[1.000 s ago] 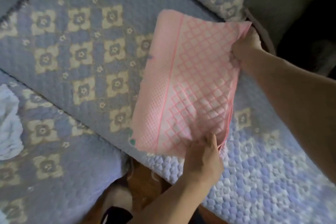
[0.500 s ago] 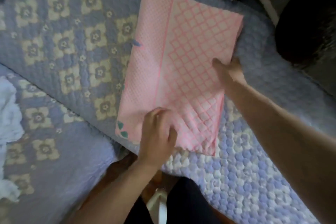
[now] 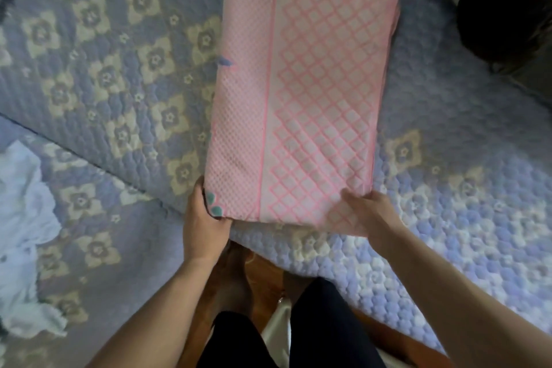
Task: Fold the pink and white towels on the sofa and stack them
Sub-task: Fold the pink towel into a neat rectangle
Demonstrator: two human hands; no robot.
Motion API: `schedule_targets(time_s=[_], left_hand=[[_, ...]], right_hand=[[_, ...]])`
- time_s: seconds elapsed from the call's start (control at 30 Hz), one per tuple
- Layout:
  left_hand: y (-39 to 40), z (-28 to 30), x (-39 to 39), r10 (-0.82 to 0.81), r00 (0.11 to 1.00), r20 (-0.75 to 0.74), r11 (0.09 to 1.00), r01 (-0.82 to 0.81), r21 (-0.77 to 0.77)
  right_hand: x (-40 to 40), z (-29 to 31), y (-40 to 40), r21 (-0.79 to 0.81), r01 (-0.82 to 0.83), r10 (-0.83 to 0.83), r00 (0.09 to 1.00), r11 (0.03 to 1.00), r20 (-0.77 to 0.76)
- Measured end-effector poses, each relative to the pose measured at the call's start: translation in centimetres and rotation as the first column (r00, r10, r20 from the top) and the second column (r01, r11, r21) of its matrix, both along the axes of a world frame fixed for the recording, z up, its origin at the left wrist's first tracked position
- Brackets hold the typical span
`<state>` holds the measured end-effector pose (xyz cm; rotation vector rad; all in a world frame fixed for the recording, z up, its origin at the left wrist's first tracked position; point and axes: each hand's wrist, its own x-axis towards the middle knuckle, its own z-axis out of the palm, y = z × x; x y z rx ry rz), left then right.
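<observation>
I see the folded pink towel with its diamond lattice weave lying flat on the blue quilted floral sofa cover. My left hand grasps its near left corner, fingers curled under the edge. My right hand pinches the near right corner, thumb on top. The crumpled white towel lies well apart at far left.

surface: sofa with quilted lavender floral cover | on it: folded pink towel lying flat near the front edge | also on it: crumpled white towel at far left, well apart
</observation>
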<state>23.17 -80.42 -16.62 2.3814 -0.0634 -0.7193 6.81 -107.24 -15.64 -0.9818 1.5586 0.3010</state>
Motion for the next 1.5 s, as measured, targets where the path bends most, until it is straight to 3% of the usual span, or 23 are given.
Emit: schedule_targets(time_s=[0.07, 0.17, 0.3, 0.37, 0.5, 0.57, 0.63, 0.7, 0.77, 0.83, 0.9, 0.97, 1.03, 1.07, 1.13, 1.2, 1.27, 1.37, 1.4, 1.43, 1.47, 1.5], left_hand=[[0.1, 0.0, -0.9, -0.023, 1.0, 0.011, 0.999, 0.022, 0.036], [0.0, -0.1, -0.7, -0.136, 0.988, 0.067, 0.978, 0.123, 0.171], [0.0, 0.4, 0.9, -0.179, 0.976, 0.127, 0.973, 0.156, 0.171], [1.0, 0.7, 1.1, -0.339, 0.913, 0.228, 0.935, 0.299, 0.19], [2.9, 0.6, 1.8, -0.57, 0.705, 0.422, 0.817, 0.54, 0.202], [3.6, 0.5, 2.0, -0.649, 0.633, 0.422, 0.748, 0.631, 0.204], [4.4, 0.3, 2.2, -0.703, 0.615, 0.357, 0.701, 0.683, 0.207], [5.0, 0.3, 2.6, -0.726, 0.639, 0.255, 0.686, 0.699, 0.202], [6.0, 0.3, 3.8, -0.736, 0.658, 0.162, 0.677, 0.707, 0.204], [6.3, 1.2, 5.5, -0.678, 0.731, 0.083, 0.734, 0.664, 0.144], [5.2, 2.0, 7.1, -0.497, 0.866, -0.059, 0.861, 0.5, 0.092], [3.3, 1.5, 8.9, -0.197, 0.957, -0.213, 0.972, 0.22, 0.086], [1.3, 0.7, 9.2, -0.004, 0.916, -0.401, 1.0, 0.011, 0.015], [0.2, 0.8, 9.0, 0.014, 0.893, -0.45, 1.0, -0.022, -0.012], [-1.1, 1.3, 7.7, -0.021, 0.893, -0.449, 0.999, 0.008, -0.031], [-0.9, 1.6, 5.2, 0.037, 0.882, -0.47, 0.995, -0.078, -0.069], [0.6, 2.1, 1.2, 0.059, 0.823, -0.565, 0.992, -0.113, -0.062], [2.3, 2.9, -4.4, -0.105, 0.703, -0.704, 0.986, 0.165, 0.017], [2.4, 3.3, -5.3, -0.154, 0.678, -0.719, 0.957, 0.282, 0.061], [2.4, 3.2, -5.7, -0.189, 0.724, -0.663, 0.927, 0.354, 0.123], [2.0, 3.5, -5.3, -0.233, 0.836, -0.497, 0.91, 0.367, 0.191], [1.5, 3.7, -4.5, -0.311, 0.919, -0.24, 0.897, 0.368, 0.245]], right_hand=[[0.3, 0.3, 0.2, -0.014, 0.074, -0.074, 0.997, 0.997, -0.012], [0.9, 0.2, 0.9, -0.112, 0.046, -0.052, 0.997, 0.993, -0.052], [0.8, 1.2, 1.6, -0.159, 0.098, -0.095, 0.995, 0.982, 0.024], [0.3, 1.9, 1.4, -0.257, 0.061, -0.05, 0.997, 0.964, 0.051], [-0.1, 2.6, 1.5, -0.483, -0.043, 0.057, 0.998, 0.874, 0.014], [-0.1, 2.4, 2.2, -0.478, -0.074, 0.079, 0.997, 0.875, -0.011], [0.0, 1.9, 2.8, -0.375, -0.135, 0.129, 0.991, 0.917, -0.041], [0.1, 1.1, 3.0, -0.289, -0.281, 0.261, 0.96, 0.915, -0.107], [0.5, 0.7, 2.5, -0.274, -0.499, 0.433, 0.86, 0.822, -0.269], [1.2, 0.9, 1.9, -0.242, -0.597, 0.488, 0.783, 0.765, -0.386], [1.4, 1.2, 1.5, -0.238, -0.571, 0.445, 0.788, 0.786, -0.425], [1.2, 1.2, 1.5, -0.282, -0.416, 0.335, 0.895, 0.865, -0.294], [0.7, 1.1, 2.3, -0.279, -0.243, 0.228, 0.97, 0.929, -0.086], [0.5, 1.0, 2.5, -0.27, -0.191, 0.192, 0.981, 0.944, -0.023], [0.2, 1.2, 2.6, -0.252, -0.178, 0.196, 0.979, 0.951, 0.048], [-0.4, 1.5, 1.5, -0.262, -0.225, 0.26, 0.96, 0.938, 0.104], [-2.2, 1.9, 0.1, -0.328, -0.32, 0.358, 0.932, 0.889, 0.06], [-5.3, 2.4, -1.4, -0.217, -0.447, 0.427, 0.894, 0.868, -0.131], [-6.6, 2.3, -1.5, -0.159, -0.514, 0.486, 0.854, 0.843, -0.186], [-7.3, 2.6, -1.7, -0.131, -0.622, 0.574, 0.771, 0.772, -0.275], [-7.4, 3.1, -1.9, -0.158, -0.727, 0.641, 0.671, 0.668, -0.372], [-6.7, 4.0, -2.0, -0.208, -0.81, 0.666, 0.573, 0.548, -0.477]])
